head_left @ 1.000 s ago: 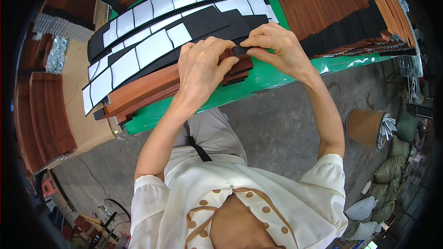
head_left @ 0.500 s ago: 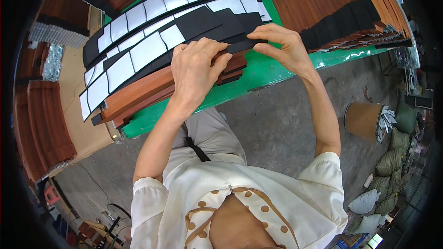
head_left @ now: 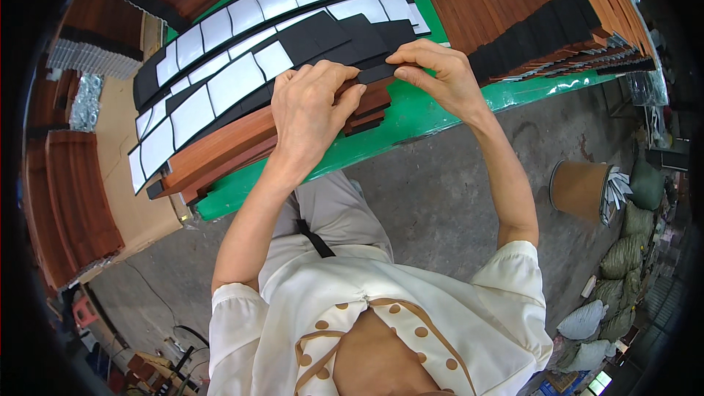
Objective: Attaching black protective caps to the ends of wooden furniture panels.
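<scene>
A small black foam-like strip [head_left: 376, 73] lies across the end of a reddish-brown wooden slat [head_left: 227, 144]. My left hand [head_left: 312, 106] closes over the slat and the strip's left end, thumb toward me and fingers on the far side. The strip's right end is pinched between the thumb and forefinger of my right hand [head_left: 440, 77]. Under this slat sit more brown slats [head_left: 367, 121], partly covered by it. Just behind my hands lie black sheets [head_left: 312, 35] bearing white rectangular pieces [head_left: 231, 83]. My fingers hide part of the strip.
A green-covered table [head_left: 433, 114] carries the work. Stacks of brown slats with black ends [head_left: 528, 37] stand at the right and far left. Brown cardboard [head_left: 128, 154] lies at the left. On the floor at right are a brown bin [head_left: 579, 189] with white scraps and several sacks [head_left: 620, 257].
My right hand has shifted slightly left along the strip, closer to my left hand. The left hand stays in nearly the same place.
</scene>
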Demonstrator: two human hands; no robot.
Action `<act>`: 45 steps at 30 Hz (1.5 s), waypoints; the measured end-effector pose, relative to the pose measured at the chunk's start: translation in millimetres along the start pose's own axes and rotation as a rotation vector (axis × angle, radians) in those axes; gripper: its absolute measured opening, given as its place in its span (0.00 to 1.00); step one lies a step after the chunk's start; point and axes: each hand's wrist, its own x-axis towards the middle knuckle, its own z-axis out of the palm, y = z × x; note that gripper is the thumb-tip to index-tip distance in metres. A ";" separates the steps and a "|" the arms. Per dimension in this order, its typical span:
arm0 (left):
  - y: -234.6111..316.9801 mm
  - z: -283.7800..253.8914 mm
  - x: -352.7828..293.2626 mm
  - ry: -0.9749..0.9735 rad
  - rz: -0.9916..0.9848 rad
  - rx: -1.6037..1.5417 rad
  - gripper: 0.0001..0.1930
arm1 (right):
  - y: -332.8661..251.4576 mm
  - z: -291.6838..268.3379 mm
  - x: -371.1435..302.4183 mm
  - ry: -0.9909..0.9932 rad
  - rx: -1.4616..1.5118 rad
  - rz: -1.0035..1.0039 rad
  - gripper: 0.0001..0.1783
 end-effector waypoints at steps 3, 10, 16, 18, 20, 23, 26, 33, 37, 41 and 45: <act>-1.3 0.9 0.8 0.008 0.022 -0.002 0.09 | 2.0 1.5 -0.6 0.007 -0.010 0.006 0.09; -7.7 5.5 -5.1 0.129 0.270 0.188 0.17 | -1.1 20.8 -5.6 0.175 -0.163 -0.099 0.11; -5.3 12.4 -7.1 0.162 0.296 0.249 0.12 | -6.7 41.5 -21.1 0.192 -0.298 -0.181 0.18; -6.3 12.3 -15.0 0.158 0.270 0.273 0.15 | -16.7 44.0 -25.2 0.164 -0.156 0.054 0.17; -5.7 5.2 -14.3 0.106 0.233 0.172 0.19 | -15.1 36.9 -26.9 0.117 0.001 0.141 0.18; -2.2 -42.8 -39.8 0.241 0.272 0.244 0.23 | -12.2 35.5 -27.0 0.217 0.294 0.298 0.22; -18.7 -103.9 -90.1 0.419 0.131 0.343 0.18 | -13.1 23.9 -25.5 0.245 0.370 0.477 0.23; -89.3 -174.2 -148.6 0.271 -0.905 -0.153 0.11 | -5.3 32.9 -17.3 0.171 0.308 0.595 0.19; -87.9 -170.6 -170.7 0.402 -0.705 -0.332 0.09 | -18.4 38.0 -30.0 0.329 0.414 0.530 0.15; -101.5 -154.2 -186.5 0.453 -0.580 -0.477 0.09 | -14.9 51.8 -40.7 0.432 0.413 0.460 0.15; -111.0 -148.8 -196.2 0.341 -0.530 -0.318 0.11 | -11.7 67.7 -48.6 0.410 0.309 0.522 0.17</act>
